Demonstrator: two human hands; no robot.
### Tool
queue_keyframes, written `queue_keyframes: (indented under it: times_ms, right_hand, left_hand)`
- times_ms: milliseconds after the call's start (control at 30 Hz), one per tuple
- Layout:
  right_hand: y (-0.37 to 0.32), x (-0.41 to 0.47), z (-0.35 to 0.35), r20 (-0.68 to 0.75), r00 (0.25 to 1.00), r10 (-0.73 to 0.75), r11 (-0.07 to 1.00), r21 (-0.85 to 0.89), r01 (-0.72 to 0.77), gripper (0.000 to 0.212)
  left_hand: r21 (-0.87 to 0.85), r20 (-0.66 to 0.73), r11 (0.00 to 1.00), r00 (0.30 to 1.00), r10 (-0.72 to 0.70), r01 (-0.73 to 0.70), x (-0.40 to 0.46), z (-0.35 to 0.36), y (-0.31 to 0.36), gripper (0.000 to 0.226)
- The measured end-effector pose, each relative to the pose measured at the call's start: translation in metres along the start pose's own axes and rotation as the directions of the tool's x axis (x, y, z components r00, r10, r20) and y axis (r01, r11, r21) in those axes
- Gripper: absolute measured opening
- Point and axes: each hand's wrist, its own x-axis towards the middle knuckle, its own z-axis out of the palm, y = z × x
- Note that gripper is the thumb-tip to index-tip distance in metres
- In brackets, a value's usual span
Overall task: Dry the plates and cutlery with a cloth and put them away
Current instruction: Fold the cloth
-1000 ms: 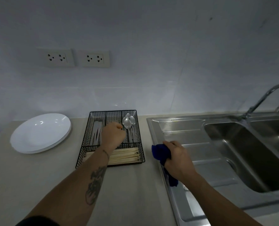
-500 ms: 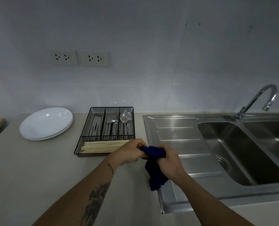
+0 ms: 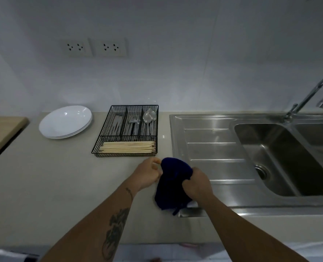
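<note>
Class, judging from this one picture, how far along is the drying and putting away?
Done, apparently: white plates stacked on the counter; cutlery and chopsticks sorted in the wire tray. In hand: left hand and right hand both grip the blue cloth. Left: nothing undried shows; the cloth's fate is undecided.

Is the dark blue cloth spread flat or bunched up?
Bunched up. The dark blue cloth hangs crumpled between the left hand and right hand, which both grip it above the counter edge.
</note>
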Motion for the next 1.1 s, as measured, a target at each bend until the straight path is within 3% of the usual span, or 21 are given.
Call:
queue_keyframes:
  times_ms: [133,200,267,367,500,600,700,767,833,933,1000,1100]
  right_hand:
    - [0.007,0.0,0.001,-0.076,0.996,-0.047,0.995,-0.092,0.04,0.062]
    - [0.007,-0.003,0.004,-0.125,0.95,-0.285,0.945,-0.204,0.257,0.056]
    - [0.015,0.0,0.009,0.023,0.888,-0.459,0.838,-0.32,0.441,0.057]
    - [0.033,0.007,0.012,0.267,0.899,-0.348,0.84,-0.337,0.425,0.059]
    - [0.034,0.011,0.007,0.087,0.924,-0.372,0.905,-0.186,0.382,0.055]
    - [0.038,0.013,-0.004,0.046,0.873,-0.485,0.826,-0.302,0.475,0.034]
    - [0.048,0.02,-0.018,-0.001,0.892,-0.451,0.825,-0.381,0.417,0.03]
    - [0.051,0.024,-0.023,-0.043,0.901,-0.431,0.829,-0.413,0.377,0.034]
    - [0.052,0.022,-0.023,-0.048,0.848,-0.528,0.781,-0.419,0.463,0.041]
    - [0.056,0.009,-0.013,0.123,0.777,-0.617,0.688,-0.395,0.609,0.068]
    - [0.064,0.003,-0.003,0.234,0.815,-0.53,0.688,-0.444,0.574,0.082]
    - [0.074,0.003,0.006,0.224,0.88,-0.419,0.712,-0.52,0.472,0.082]
  left_hand:
    - [0.163,-0.069,0.987,0.997,0.023,-0.011,-0.003,0.019,-0.015,0.046]
    - [0.253,-0.062,0.962,0.991,0.117,-0.097,-0.003,0.03,-0.021,0.056]
    - [0.436,-0.022,0.881,0.977,0.213,-0.183,-0.003,0.041,-0.028,0.065]
    - [0.616,0.027,0.755,0.964,0.264,-0.224,-0.005,0.058,-0.035,0.068]
    - [0.597,0.014,0.774,0.967,0.255,-0.212,-0.007,0.069,-0.033,0.065]
    - [0.551,-0.039,0.799,0.949,0.314,-0.242,-0.005,0.067,-0.035,0.054]
    - [0.578,-0.041,0.769,0.932,0.36,-0.272,-0.005,0.066,-0.04,0.054]
    - [0.617,-0.028,0.729,0.917,0.398,-0.297,-0.005,0.07,-0.038,0.055]
    - [0.659,-0.007,0.676,0.896,0.444,-0.33,-0.003,0.078,-0.035,0.057]
    - [0.708,0.031,0.626,0.9,0.434,-0.326,-0.001,0.087,-0.032,0.059]
    - [0.742,0.034,0.603,0.916,0.4,-0.291,-0.001,0.09,-0.034,0.059]
    - [0.809,0.052,0.535,0.935,0.35,-0.245,-0.002,0.086,-0.035,0.06]
